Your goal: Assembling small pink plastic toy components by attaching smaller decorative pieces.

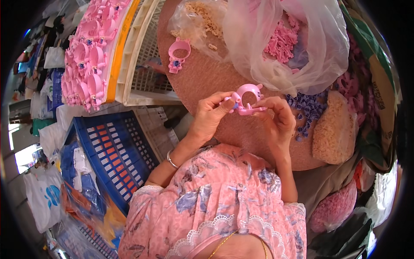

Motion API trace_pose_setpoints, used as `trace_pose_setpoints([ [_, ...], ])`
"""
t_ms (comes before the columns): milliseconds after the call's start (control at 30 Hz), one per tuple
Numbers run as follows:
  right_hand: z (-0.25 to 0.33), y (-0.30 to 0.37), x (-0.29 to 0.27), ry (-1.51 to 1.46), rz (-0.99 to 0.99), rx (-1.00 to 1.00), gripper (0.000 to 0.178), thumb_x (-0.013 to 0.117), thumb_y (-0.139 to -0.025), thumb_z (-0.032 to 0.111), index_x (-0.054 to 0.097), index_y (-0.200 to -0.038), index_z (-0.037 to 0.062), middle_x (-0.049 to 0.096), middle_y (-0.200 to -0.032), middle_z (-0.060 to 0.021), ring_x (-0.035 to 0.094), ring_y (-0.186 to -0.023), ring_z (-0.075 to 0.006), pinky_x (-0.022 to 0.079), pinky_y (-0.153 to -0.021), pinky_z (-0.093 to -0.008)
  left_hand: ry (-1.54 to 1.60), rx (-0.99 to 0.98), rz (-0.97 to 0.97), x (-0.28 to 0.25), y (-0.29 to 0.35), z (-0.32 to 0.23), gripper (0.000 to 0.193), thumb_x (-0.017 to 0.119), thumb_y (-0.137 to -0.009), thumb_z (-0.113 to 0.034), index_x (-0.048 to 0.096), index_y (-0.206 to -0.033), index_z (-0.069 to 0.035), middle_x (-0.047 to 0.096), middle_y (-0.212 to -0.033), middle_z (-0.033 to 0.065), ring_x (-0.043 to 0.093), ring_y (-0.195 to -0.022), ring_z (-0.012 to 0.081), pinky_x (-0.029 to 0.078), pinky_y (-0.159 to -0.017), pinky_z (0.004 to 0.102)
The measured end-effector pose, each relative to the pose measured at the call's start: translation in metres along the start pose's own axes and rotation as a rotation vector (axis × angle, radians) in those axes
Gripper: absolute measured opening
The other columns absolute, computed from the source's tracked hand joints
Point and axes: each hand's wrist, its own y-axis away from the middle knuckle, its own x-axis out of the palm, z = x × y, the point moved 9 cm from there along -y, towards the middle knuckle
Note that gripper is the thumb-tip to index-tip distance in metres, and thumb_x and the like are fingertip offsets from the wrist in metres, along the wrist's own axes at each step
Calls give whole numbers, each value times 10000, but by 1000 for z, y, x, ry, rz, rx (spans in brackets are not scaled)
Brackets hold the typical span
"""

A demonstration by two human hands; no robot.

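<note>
Above the near part of the round brown table (233,129), I hold up a pink plastic toy piece (248,88) with a round open ring, small ears and a dark eye mark. My left hand (209,118) is closed on its narrow left end, thumb and fingers pinching around a small bluish part. My right hand (278,116) has its fingertips pressed together at the ring's lower right side; whether they also pinch a tiny part is hidden. Farther off on the table lies a similar pink piece (179,44) with a blue part at its lower end.
A translucent bag (246,39) of small pink parts (282,43) stands at the far side. Blue parts (304,105) and a bag of beige parts (332,129) lie right. Many pink pieces (88,56) sit over a pale basket (129,69) at left, near a blue crate (108,146).
</note>
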Motion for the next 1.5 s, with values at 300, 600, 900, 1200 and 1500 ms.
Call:
trace_pose_setpoints([
  [300,4,10,13,300,34,-107,209,721,-798,-63,615,-953,28,668,-896,-43,581,-885,-106,477,-781,-225,-278,136,6,8,4,-11,278,706,-906,-247,703,-1070,-22,632,-956,-10,524,-824,62,413,-729,215],
  [600,-15,20,11,295,-70,163,181,746,-827,18,606,-940,-2,646,-879,-36,610,-818,-98,490,-739,-231,-521,310,-4,19,13,-38,283,717,-887,-186,682,-1097,0,647,-995,42,574,-857,111,472,-767,255],
  [900,-5,9,20,378,-84,117,399,727,-838,61,564,-1195,-11,639,-883,-29,579,-827,-105,459,-748,-236,-501,191,-2,11,12,-23,301,733,-867,-147,683,-1122,3,658,-1000,36,588,-859,111,486,-763,250],
  [1200,30,-3,17,741,-148,-250,476,598,-880,121,500,-1332,7,601,-1038,-103,552,-969,-240,354,-950,-361,106,-197,-9,3,17,9,279,639,-952,-186,670,-1141,17,698,-966,62,607,-820,100,490,-768,249],
  [1500,28,1,-16,445,-269,-192,388,546,-981,163,502,-1314,-31,584,-1098,-127,563,-975,-218,436,-893,-345,143,450,-227,-103,22,-218,217,639,-889,-7,607,-1096,48,669,-1041,159,666,-896,207,555,-729,269],
])
